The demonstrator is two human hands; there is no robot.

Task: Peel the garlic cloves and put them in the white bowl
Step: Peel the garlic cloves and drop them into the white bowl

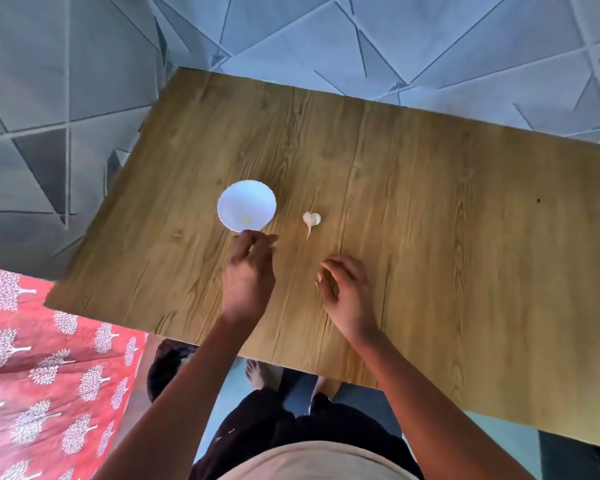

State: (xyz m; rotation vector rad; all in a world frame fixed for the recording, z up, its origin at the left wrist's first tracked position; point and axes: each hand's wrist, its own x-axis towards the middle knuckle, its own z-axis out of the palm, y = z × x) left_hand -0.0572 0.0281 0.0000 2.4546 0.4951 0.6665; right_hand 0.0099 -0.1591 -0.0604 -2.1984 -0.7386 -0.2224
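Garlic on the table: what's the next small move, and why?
Probably reach the right hand forward to pick up the garlic. It lies unpeeled and untouched on the table, right of the white bowl; the left hand sits by the bowl's near rim.

Left hand (248,271) just below white bowl (246,206) rim, fingers curled, fingertips nearly touching it. Right hand (343,289) right of bowl, fingers curled, possibly pinching peel scrap.
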